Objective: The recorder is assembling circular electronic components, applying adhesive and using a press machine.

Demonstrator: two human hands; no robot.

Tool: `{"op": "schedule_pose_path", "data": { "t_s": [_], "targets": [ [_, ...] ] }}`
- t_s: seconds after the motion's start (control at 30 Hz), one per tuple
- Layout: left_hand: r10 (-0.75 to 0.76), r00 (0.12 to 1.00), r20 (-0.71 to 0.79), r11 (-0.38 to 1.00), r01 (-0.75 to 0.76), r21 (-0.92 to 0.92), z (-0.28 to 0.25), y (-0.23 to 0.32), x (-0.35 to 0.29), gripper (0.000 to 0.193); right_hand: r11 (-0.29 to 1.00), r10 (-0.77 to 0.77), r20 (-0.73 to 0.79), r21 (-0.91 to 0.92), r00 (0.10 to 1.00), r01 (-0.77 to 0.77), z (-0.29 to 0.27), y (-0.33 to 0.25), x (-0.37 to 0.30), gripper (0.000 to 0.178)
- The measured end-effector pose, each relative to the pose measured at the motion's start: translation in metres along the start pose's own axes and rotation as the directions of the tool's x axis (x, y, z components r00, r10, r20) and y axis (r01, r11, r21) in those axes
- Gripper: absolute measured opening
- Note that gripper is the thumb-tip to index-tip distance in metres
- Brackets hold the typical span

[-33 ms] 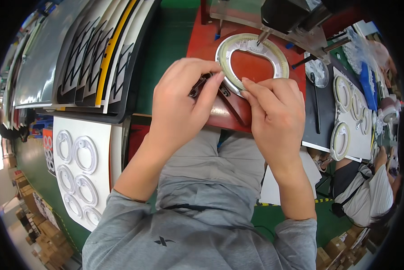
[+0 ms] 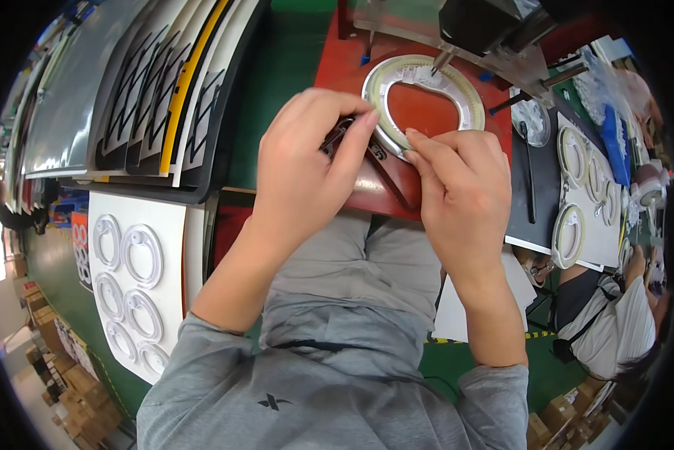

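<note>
A white and cream ring, with a white inset at its far side, lies on the red work plate under a machine head. My left hand is closed, thumb and index fingertips together at the ring's left rim. At the near rim, my right hand pinches the ring between thumb and index finger, its other fingers curled. A dark slotted bracket sits on the plate between my hands, partly hidden by the left one. Just above the ring's far side, a thin metal tip points down.
Stacked trays of flat sheets stand at left. Below them, a white board carries several clear rings. On the right, more rings lie on a sheet beside a black pen-like stick and a small clear dish. Another person sits there.
My left fingertips have shifted slightly right and up along the rim. The ring and plate sit a touch further right in the picture; both hands stay at the ring.
</note>
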State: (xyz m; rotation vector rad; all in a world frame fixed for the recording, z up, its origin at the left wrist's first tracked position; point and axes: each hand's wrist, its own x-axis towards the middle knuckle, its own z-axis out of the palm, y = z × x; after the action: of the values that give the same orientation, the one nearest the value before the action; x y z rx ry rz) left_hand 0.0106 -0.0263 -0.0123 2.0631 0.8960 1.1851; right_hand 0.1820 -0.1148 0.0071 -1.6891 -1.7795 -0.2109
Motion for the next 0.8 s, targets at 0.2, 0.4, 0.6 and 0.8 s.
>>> {"op": "schedule_pose_path", "data": {
  "t_s": [0.2,0.4,0.6,0.8],
  "targets": [
    [0.227,0.971,-0.075,0.943,-0.200,0.265,0.021,-0.012,0.024,0.025,0.997,-0.077,-0.026,-0.033,0.997,0.076,0.004,0.005,-0.001,0.020],
    [-0.025,0.992,-0.120,0.997,0.017,-0.070,0.037,-0.017,0.022,0.019,0.988,-0.117,0.033,-0.097,0.993,0.120,-0.002,0.009,0.000,0.028],
    [-0.049,0.992,-0.112,0.992,0.036,-0.120,0.037,-0.020,0.024,0.019,0.990,-0.076,0.107,-0.112,0.991,0.088,-0.004,0.009,-0.006,0.032],
    [0.027,0.994,-0.102,1.000,-0.027,-0.001,0.034,-0.021,0.030,0.018,0.990,0.015,0.003,-0.139,1.000,-0.014,0.003,0.031,0.008,0.054]
  ]
}}
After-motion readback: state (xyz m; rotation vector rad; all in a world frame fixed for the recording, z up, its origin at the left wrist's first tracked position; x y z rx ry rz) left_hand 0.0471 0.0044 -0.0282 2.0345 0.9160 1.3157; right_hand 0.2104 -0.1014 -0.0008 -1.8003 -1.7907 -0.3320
